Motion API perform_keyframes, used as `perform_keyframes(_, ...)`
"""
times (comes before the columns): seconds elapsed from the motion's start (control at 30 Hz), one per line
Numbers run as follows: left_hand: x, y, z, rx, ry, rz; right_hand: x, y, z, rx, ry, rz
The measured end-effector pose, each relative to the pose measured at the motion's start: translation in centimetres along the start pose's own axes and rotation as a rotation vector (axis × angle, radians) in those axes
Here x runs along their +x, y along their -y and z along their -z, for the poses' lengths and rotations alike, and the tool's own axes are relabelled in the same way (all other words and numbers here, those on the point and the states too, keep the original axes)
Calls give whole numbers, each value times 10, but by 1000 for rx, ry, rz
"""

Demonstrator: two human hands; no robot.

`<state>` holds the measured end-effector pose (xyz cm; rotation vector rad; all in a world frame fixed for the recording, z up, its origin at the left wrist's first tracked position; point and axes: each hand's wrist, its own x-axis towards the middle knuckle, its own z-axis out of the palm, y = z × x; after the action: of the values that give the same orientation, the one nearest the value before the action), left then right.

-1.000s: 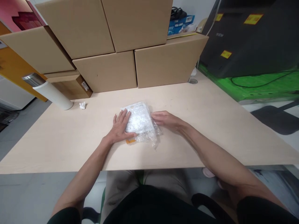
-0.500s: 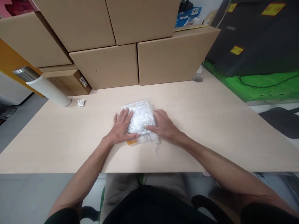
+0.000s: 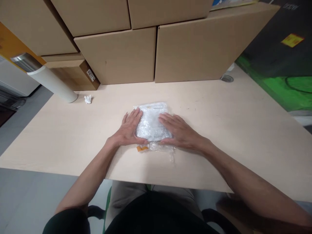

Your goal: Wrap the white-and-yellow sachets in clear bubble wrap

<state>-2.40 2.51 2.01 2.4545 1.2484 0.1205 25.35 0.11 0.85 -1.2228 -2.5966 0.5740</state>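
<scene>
Resting on the bubble-wrapped packet, your left hand and right hand lay at its two sides, both with palms down. The packet sat flat on the pale wooden table, in front of your body and nearer to the table's front edge than to the cardboard boxes stacked at the back. Your left fingers were spread open along the packet's left side, with the thumb stretched out along its near edge. Your right fingers were extended over the right part of its top, and that thumb pointed inward along the same near edge, so the two thumb tips lay near each other but apart. Neither hand was closed around anything; you had the packet between them, touched from both sides. Through the clear wrap a white surface with small dark print showed, too fine to read. A loose flap of wrap stuck out toward you below the thumbs, and an orange patch showed at its left end. Well off to your left, a white bottle with a metal cap stood in front of a small brown carton, and a crumpled white scrap lay just beside the bottle's base
</scene>
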Motion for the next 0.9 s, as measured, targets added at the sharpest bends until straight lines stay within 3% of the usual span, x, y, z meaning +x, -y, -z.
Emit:
perform_keyframes(0.27,-5,3,5,-73,4,-30,1,-1,-5,-33,-30,-14)
perform_keyframes(0.57,-9,5,9,-101,19,40,6,0,-7,-66,-39,-13)
perform_keyframes(0.63,-14,7,13,-180,-80,64,5,0,-8,-65,-47,-32)
perform_keyframes(0.73,-18,10,16,-357,-386,197,4,-2,-11,-50,-61,-40)
perform_keyframes(0.8,-18,9,14,-438,-530,311,4,-3,-12,-42,-71,-32)
perform_keyframes(0.9,-10,1,7,-466,-501,386,6,-3,-13,-29,-78,-23)
